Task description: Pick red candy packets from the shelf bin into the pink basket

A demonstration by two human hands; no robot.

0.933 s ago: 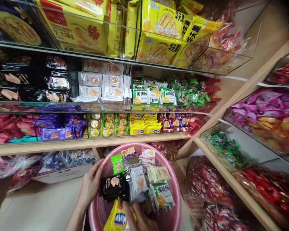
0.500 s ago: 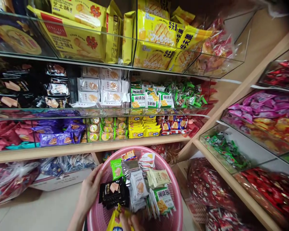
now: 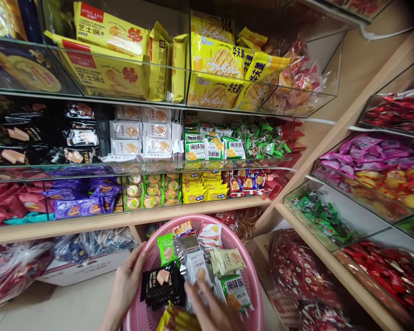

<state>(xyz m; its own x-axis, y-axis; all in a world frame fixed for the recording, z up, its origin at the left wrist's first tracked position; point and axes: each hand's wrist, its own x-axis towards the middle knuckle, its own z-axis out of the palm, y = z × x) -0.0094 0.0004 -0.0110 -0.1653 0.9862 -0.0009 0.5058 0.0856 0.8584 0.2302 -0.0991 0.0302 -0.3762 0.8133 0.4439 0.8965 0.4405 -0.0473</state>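
Observation:
A round pink plastic basket (image 3: 258, 294) stands low in front of me with sorted snack packets in it. My left hand (image 3: 129, 278) is closed on its left rim. Over the near part of the basket is my right hand (image 3: 214, 305), slightly blurred, its fingers stretched and holding nothing visible. Below it lie yellow packets (image 3: 177, 318), partly cut off by the frame. Black packets (image 3: 161, 282), white packets (image 3: 197, 266), a green packet (image 3: 167, 249), cream packets (image 3: 227, 261) and green-and-white packets (image 3: 235, 292) fill other spots.
Clear-fronted shelf bins ahead hold yellow waffle packets (image 3: 217, 59), white cake packets (image 3: 126, 138) and purple packets (image 3: 79, 204). A side shelf (image 3: 307, 248) on the right carries red and green sweets. Dark red bags (image 3: 296, 271) stand on the floor beside the basket.
My right hand has let go of the yellow packets, which now lie at the basket's near side, and has moved up and right. My left hand stays on the rim.

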